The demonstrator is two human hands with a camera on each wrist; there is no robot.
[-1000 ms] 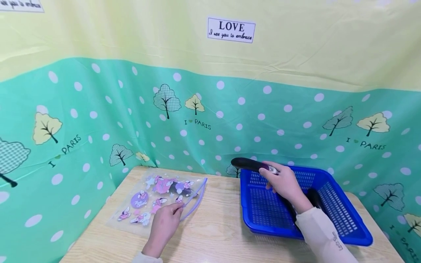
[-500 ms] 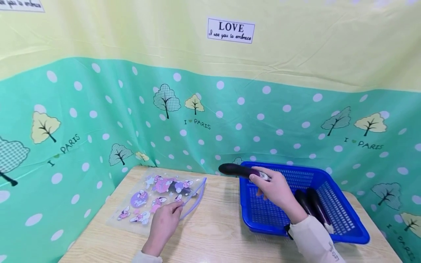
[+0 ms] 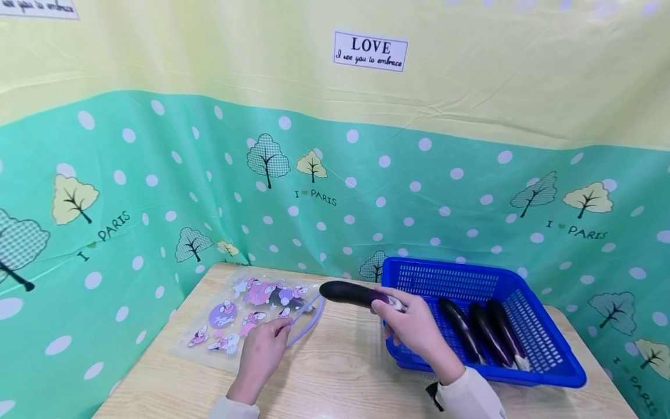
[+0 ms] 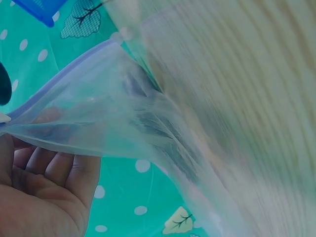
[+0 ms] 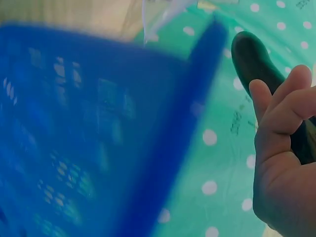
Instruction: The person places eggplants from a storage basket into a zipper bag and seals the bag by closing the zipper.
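My right hand [image 3: 410, 320] grips an eggplant [image 3: 352, 293] by its pale stem end, left of the blue basket, with the dark rounded tip at the mouth of the bag. The same eggplant [image 5: 254, 57] shows in the right wrist view. With thumb and fingers my left hand [image 3: 264, 352] pinches the purple-edged rim of a clear zip bag [image 3: 214, 349] printed with pink and purple cartoons. The bag's mouth gapes toward the right. Inside it lies a dark eggplant [image 3: 280, 299], partly hidden by the prints. In the left wrist view the bag [image 4: 98, 98] stretches up from the fingers.
A blue plastic basket [image 3: 549, 381] with slotted walls stands on the right of the wooden table [image 3: 335, 384]. In it, side by side, lie three eggplants [image 3: 489, 331]. A green and yellow patterned cloth [image 3: 445, 192] hangs behind and along both sides.
My right hand has carried the eggplant leftward and down from above the basket to the bag's mouth. More of the basket's eggplants show now. My left hand keeps its place on the bag.
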